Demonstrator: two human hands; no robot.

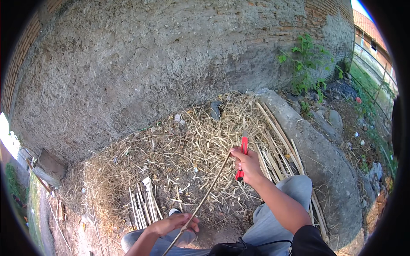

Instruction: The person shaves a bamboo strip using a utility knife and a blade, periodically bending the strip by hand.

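Nearest, at 5 o'clock, is a black sleeve [311, 243], with grey trousers [271, 226] folded at the knees beside it and a shoe [174, 211] between 6 and 7 o'clock. The right hand [248, 164], at 4 o'clock, has its fingers clamped on a red knife [244, 147], the blade pointing to 12. Its thumb and forefinger also meet the upper end of a thin stick [209, 192], which slants down and leaves the view between 6 and 7 o'clock. The left hand [171, 224], near 6, has its fingers curled around the stick lower down; how firmly I cannot tell.

Beyond the hands, a heap of shavings [209, 136] covers the ground from the centre round to 9 o'clock. Split strips [143, 207] lie at 7 o'clock, and longer slats [279, 132] near 3, alongside a curved concrete rim [316, 158]. A rough wall [171, 55] fills 12, and a leafy plant [305, 64] stands against it at 2.
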